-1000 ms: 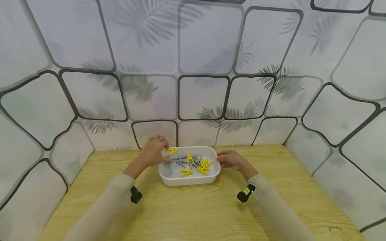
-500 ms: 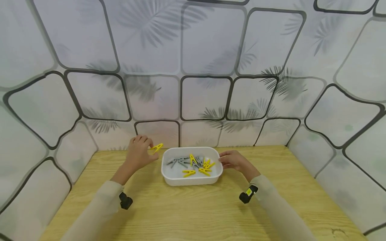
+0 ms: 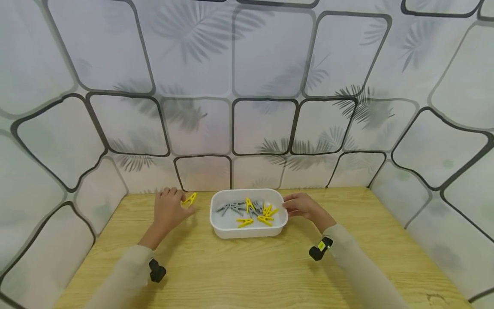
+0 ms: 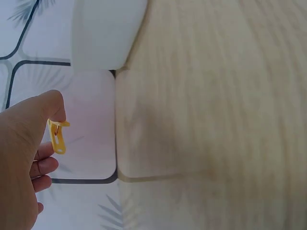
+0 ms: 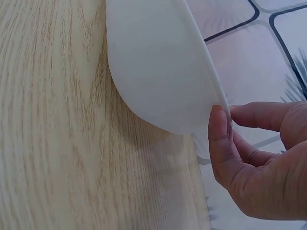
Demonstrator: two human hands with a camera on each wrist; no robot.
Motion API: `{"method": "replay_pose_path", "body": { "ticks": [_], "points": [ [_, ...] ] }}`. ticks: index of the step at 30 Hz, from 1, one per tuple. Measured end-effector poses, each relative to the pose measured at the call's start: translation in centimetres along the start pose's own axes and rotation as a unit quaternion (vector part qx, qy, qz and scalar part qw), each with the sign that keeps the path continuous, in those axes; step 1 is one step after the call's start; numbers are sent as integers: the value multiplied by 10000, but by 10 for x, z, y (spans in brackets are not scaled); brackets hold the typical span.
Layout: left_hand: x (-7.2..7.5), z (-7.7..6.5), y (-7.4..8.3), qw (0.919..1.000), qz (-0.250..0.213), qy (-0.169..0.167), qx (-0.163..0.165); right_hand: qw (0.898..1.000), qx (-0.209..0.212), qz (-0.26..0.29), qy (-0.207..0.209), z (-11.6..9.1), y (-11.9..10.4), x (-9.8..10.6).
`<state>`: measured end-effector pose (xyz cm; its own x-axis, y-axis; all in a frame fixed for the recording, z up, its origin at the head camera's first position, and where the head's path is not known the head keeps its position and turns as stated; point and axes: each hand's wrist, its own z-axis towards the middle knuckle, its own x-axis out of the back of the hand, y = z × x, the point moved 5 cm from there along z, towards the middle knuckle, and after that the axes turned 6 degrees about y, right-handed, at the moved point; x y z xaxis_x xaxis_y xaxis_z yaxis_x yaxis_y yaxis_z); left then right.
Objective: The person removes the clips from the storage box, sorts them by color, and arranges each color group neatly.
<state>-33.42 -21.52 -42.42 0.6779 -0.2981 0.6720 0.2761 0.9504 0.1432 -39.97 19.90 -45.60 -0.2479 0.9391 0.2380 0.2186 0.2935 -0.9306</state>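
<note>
Left of a white plastic tub [image 3: 247,233], my left hand [image 3: 168,209] pinches a yellow clothespin [image 3: 190,199] between thumb and fingers, above the table. The left wrist view shows that clothespin [image 4: 57,137] under the thumb, the other fingers curled behind it. My right hand [image 3: 305,208] is at the tub's right end. Up close in the right wrist view, its thumb and fingers [image 5: 219,125] pinch the tub's rim [image 5: 211,72]. Inside the tub lie several grey clothespins [image 3: 231,207] on the left and middle, and several yellow clothespins [image 3: 265,220] toward the right.
The tub stands on a light wood-grain table [image 3: 247,270], near its back edge. A patterned wall covering [image 3: 262,124] rises behind the table and along both sides. Small black cameras [image 3: 157,270] are strapped at both wrists.
My left hand has lifted the yellow clothespin out over the tub's left rim and carried it left, then lowered it slightly. The right hand stays at the tub's right end.
</note>
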Motion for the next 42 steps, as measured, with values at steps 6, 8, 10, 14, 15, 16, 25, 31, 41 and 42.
{"method": "replay_pose_path", "body": {
  "ticks": [6,8,10,14,15,16,25,31,41,42],
  "points": [
    [-14,-12,-1,9969,160,-570,520,10000,-25,-28,19,-1,-1,2],
    [-17,-14,0,9956,237,-661,623,10000,-51,-35,27,-2,-2,2],
    [-20,-16,1,9947,246,-701,717,9999,-91,-33,59,-2,-2,2],
    [-26,-18,3,9920,123,-766,996,9998,-124,-51,113,-3,-3,3],
    [-28,-19,4,9911,59,-777,1078,9998,-122,-68,117,-3,-3,3],
    [-29,-20,4,9902,1,-786,1158,9998,-115,-87,116,-3,-3,3],
    [-42,-27,7,9815,-295,-853,1688,9998,-104,-130,142,-4,-2,2],
    [-46,-29,7,9725,-414,-1026,2050,9997,-77,-179,141,-4,-2,2],
    [-53,-30,4,9601,-329,-1448,2368,9997,-67,-169,149,-4,-2,2],
    [-54,-30,4,9593,-320,-1475,2388,9997,-69,-169,143,-4,-2,2]
  ]
}}
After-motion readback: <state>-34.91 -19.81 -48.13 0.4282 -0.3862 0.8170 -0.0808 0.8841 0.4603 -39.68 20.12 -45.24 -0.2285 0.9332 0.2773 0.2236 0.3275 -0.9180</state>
